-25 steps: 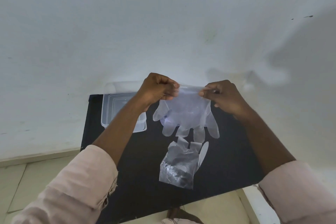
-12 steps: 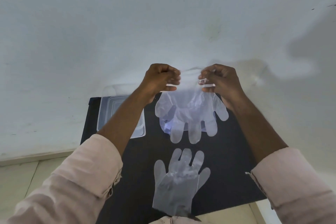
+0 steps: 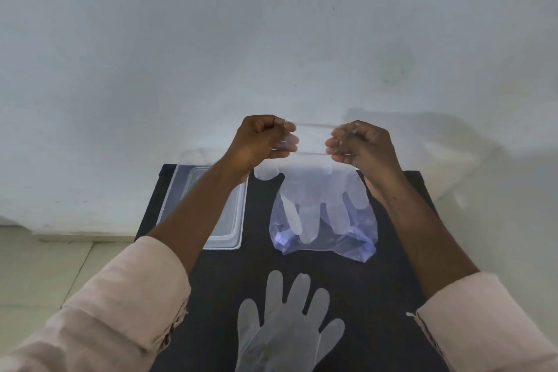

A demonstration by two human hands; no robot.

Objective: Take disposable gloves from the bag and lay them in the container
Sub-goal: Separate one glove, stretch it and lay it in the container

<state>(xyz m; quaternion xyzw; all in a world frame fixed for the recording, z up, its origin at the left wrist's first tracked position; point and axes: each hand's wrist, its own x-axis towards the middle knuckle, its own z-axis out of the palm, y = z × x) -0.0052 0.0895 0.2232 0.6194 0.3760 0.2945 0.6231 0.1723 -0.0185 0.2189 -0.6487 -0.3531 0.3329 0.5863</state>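
Since half a second ago, your two hands have drawn slightly farther apart and the held glove's cuff is stretched wider between them; the flat glove on the table now sits closer to the bottom edge of view.

1. Nearest item, at 6 o'clock: one translucent flat glove (image 3: 285,323) lies flat on the black table (image 3: 392,266), fingers spread and pointing toward 12 o'clock. Its cuff end is cut off by the frame edge.

2. Middle zone, 12 o'clock of the flat glove: the clear bag (image 3: 324,232) rests on the table, crumpled, with a bluish tint along its lower edge. What it contains cannot be made out.

3. At 9 o'clock of the bag: the clear container (image 3: 238,214) sits on the table, apart from the bag. Your left forearm crosses over it and hides much of its interior, so its contents cannot be judged.

4. Farthest zone, above the bag: your left hand (image 3: 259,142) and your right hand (image 3: 362,145) are each clenched on one side of the cuff of the held glove (image 3: 314,193). The cuff is pulled open between them. The glove hangs fingers-down, its fingertips overlapping the bag in view; contact cannot be confirmed.

5. Both rolled pink sleeves (image 3: 120,311) sit at the lower corners.
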